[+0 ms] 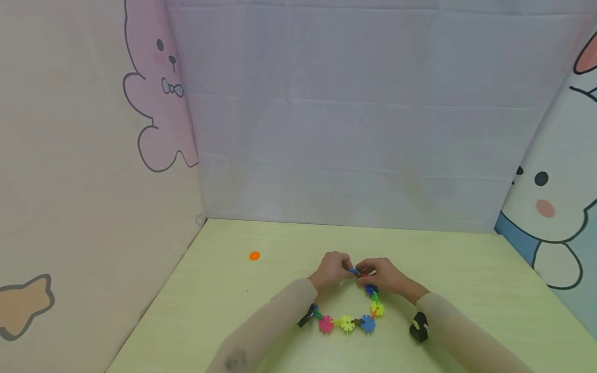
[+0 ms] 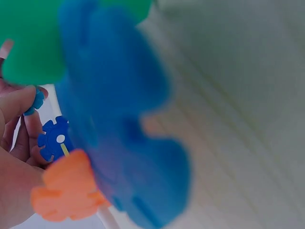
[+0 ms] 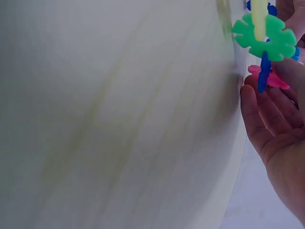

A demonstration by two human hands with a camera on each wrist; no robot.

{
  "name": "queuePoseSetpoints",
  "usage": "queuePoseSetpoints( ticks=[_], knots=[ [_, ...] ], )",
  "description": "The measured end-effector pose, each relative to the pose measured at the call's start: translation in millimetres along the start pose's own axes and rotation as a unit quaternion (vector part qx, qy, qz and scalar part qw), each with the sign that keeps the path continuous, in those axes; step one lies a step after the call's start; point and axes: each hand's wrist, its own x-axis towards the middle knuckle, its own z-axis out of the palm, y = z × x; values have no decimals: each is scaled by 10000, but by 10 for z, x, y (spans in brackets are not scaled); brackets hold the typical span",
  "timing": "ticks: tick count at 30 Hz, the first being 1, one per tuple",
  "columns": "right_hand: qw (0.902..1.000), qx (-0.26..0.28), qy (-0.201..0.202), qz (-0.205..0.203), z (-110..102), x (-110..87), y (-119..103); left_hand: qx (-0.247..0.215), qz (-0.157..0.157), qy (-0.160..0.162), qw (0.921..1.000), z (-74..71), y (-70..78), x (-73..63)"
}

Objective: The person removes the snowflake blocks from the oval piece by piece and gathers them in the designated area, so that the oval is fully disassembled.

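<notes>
A chain of slotted snowflake discs curves across the table between the hands, with a pink disc (image 1: 326, 324), a yellow disc (image 1: 347, 324) and a blue disc (image 1: 368, 324) along its near side. My left hand (image 1: 332, 270) pinches a small blue disc (image 2: 35, 101) at the far side of the loop. Close beside it, fingertips almost meeting, my right hand (image 1: 385, 275) holds a pink disc (image 3: 271, 78) joined to a dark blue one (image 3: 263, 71). A green disc (image 3: 276, 38) hangs on from there. Large and blurred, another blue disc (image 2: 128, 119) fills the left wrist view.
One loose orange disc (image 1: 254, 256) lies on the pale yellow table (image 1: 205, 311), far left of the hands. White cloth (image 1: 354, 119) hangs behind the table's back edge, and printed panels stand at both sides. A black device (image 1: 418, 327) sits at the right wrist.
</notes>
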Motion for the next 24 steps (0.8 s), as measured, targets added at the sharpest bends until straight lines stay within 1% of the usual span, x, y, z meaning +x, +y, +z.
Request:
queuePoseSetpoints(
  ticks=[1,4,7,12,16,19,21,24],
  knots=[
    [10000,-15,-6,-41,-2,0,2,33,25,-1,10000,-3,6,-2],
    [10000,-2,-40,26,-9,3,1,190,142,44,9997,-12,31,-8],
    [9999,-12,-81,95,-12,6,4,289,131,70,9995,-21,60,-14],
    [9998,-110,-51,167,-3,10,5,328,104,132,9993,-4,58,-22],
    [9999,-93,-14,115,0,8,12,373,129,162,9991,3,45,-26],
    [9999,-74,23,82,-2,6,31,308,94,142,9994,-9,37,-28],
    [9999,-75,41,70,-5,8,38,163,-1,115,9998,-31,28,-32],
    [10000,-38,23,62,-9,6,32,21,-57,99,9999,-81,6,-40]
  ],
)
